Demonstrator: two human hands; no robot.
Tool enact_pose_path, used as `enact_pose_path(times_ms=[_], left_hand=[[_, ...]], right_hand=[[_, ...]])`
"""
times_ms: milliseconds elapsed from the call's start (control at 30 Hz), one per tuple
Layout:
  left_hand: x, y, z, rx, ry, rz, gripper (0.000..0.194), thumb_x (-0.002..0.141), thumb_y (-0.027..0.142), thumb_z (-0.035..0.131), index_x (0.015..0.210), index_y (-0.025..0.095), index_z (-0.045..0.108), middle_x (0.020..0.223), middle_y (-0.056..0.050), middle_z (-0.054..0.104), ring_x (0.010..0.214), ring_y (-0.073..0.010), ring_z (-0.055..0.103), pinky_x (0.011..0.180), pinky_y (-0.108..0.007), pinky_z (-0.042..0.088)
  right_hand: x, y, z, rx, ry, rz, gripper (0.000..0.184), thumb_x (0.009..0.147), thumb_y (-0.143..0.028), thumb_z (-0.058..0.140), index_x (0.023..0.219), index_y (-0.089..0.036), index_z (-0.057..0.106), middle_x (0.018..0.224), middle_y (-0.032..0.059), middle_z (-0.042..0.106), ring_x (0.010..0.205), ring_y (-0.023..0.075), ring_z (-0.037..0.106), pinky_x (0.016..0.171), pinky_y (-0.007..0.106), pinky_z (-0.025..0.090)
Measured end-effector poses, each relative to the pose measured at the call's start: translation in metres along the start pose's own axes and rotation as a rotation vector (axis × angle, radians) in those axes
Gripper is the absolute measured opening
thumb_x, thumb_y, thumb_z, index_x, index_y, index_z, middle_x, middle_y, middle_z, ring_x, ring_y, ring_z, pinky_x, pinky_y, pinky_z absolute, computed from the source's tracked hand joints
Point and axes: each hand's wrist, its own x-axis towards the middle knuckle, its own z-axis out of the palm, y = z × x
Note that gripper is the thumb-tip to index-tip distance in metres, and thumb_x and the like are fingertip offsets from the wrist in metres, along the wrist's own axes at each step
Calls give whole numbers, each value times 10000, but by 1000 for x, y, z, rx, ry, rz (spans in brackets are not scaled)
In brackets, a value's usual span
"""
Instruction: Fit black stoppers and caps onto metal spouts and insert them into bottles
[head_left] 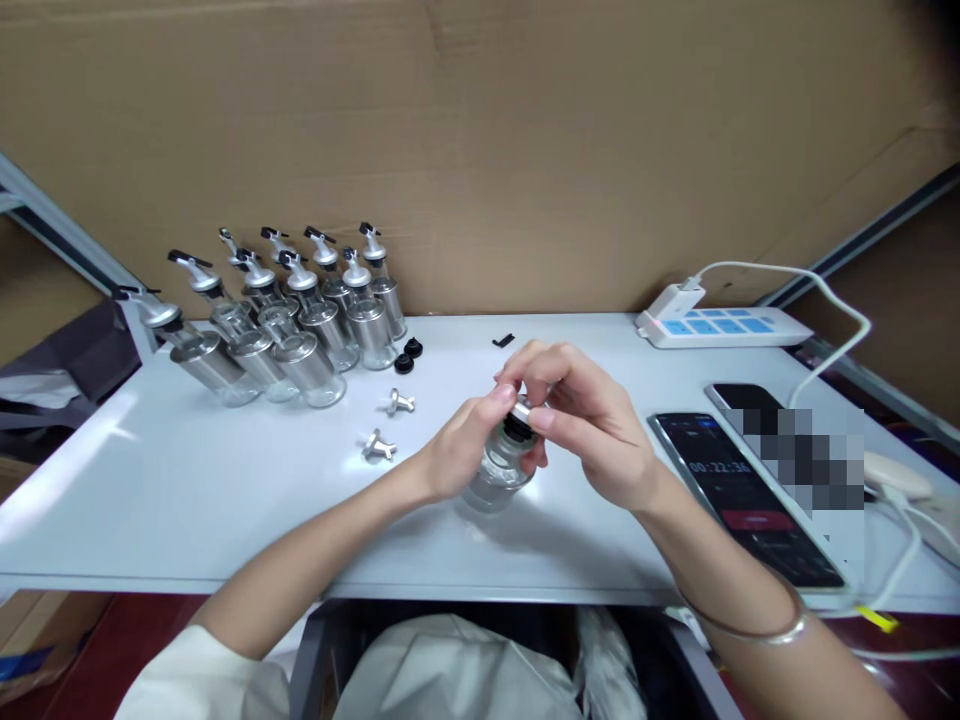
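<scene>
A glass oil bottle [493,468] stands slightly tilted on the white table in front of me. My left hand [463,448] is closed around its neck, with the thumb up by the top. At the mouth sits a silver pour spout [523,409] with a black stopper [517,428] below it. The fingers of my right hand [596,425] pinch this spout, and they hide part of it. Left of the hands, two loose silver spouts [379,446] lie on the table. Behind them are two black stoppers [405,363], and a small black flap [503,341] lies farther back.
Several bottles with spouts [307,360] stand grouped at the back left. To the right lie a phone showing a timer [742,500] and another phone [787,450], partly blurred out. A power strip [724,328] with a white charger and cable [817,275] sits along the cardboard wall [480,150].
</scene>
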Motion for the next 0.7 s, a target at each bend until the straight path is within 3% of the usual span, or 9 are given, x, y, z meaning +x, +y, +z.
enact_pose_path(times_ms=[167,333,533,700], left_hand=[[0,-2,1,-28,17,-8,557,867,560,267,608,157,551,576,-40,560,604,-169,558,636,-296,463],[0,2,0,-5,6,3,508,809,586,282,615,172,501,598,-59,557,636,-195,559,638,-323,483],[0,-4,-3,5,-1,23,528,839,576,264,635,168,530,622,-65,576,658,-208,579,659,-351,506],[3,-10,-10,30,-45,202,339,824,427,364,610,198,494,656,-38,547,691,-201,536,656,-342,474]], right_hand=[[12,8,7,-81,95,-75,82,725,-167,504,701,-230,457,712,16,523,685,193,523,555,317,477],[20,10,11,-119,35,-164,103,658,-130,458,679,-228,433,653,-9,471,675,189,481,721,390,448],[19,10,12,-157,49,-246,114,665,-119,441,687,-230,429,658,1,472,654,189,457,694,390,420],[22,5,17,-283,0,-371,160,581,-84,409,638,-234,398,611,2,423,595,183,417,612,363,388]])
